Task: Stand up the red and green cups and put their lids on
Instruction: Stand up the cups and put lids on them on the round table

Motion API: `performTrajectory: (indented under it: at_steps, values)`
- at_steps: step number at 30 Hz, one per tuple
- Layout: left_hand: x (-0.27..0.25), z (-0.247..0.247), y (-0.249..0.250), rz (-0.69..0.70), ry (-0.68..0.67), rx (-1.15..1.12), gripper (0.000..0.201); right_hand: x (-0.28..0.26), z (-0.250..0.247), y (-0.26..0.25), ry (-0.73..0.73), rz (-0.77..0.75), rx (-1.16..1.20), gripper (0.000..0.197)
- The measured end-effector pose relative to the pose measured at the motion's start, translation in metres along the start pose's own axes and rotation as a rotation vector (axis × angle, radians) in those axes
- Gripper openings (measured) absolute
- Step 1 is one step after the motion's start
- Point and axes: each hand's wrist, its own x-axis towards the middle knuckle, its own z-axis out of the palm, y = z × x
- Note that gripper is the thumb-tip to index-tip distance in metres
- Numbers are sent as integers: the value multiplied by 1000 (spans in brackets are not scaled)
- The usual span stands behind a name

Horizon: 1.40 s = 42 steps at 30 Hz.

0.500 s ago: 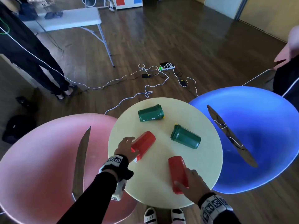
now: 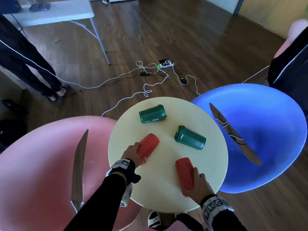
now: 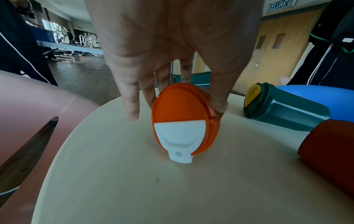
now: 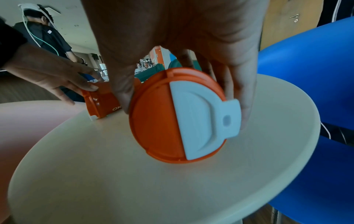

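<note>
1. Now my left hand point(image 2: 131, 153) has curled tighter round the left red cup point(image 2: 147, 145), thumb and fingers at its lid point(image 3: 184, 121).
2. My right hand point(image 2: 197, 184) still clasps the right red cup point(image 2: 184, 174) near its lid point(image 4: 182, 119).
3. Both lie on the table point(image 2: 166, 194); tipping upright comes next.

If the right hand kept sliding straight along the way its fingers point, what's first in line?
Likely the nearer green cup, lying beyond the red cup that the right hand grips; depth is uncertain.
</note>
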Motion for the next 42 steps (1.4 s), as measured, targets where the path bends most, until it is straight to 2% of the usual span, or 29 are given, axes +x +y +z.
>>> performTrajectory:
  at_steps: [4, 10, 16, 20, 22, 24, 29, 36, 40, 42]
  values:
    - [-1, 2, 0, -14, 12, -3, 70, 3, -13, -4, -12, 3, -22, 97]
    - [-4, 7, 2, -25, 26, -5, 73, 14, -36, -15, 32, -14, -79, 81]
    - [-4, 8, 4, -21, 43, -8, 73, 26, -59, -42, 110, -96, -211, 83]
    - [-4, 9, 3, -20, 49, -11, 73, 34, -62, -55, 197, -218, -166, 73]
    - [-4, 9, 4, -24, 51, -7, 72, 39, -61, -59, 212, -280, -112, 75]
    - [-5, 9, 4, -29, 52, -2, 72, 45, -60, -61, 188, -304, -71, 84]
    - [-5, 10, 5, -30, 57, -3, 72, 56, -50, -62, -4, -289, 10, 94]
    - [-8, 10, 5, -33, 68, -46, 72, 61, -45, -57, -8, -299, 55, 92]
    - [-13, 11, 3, -33, 62, -131, 89, 62, -46, -56, -17, -299, 72, 94]
    - [-13, 13, 4, -28, 78, -142, 90, 62, -45, -57, -16, -299, 69, 94]
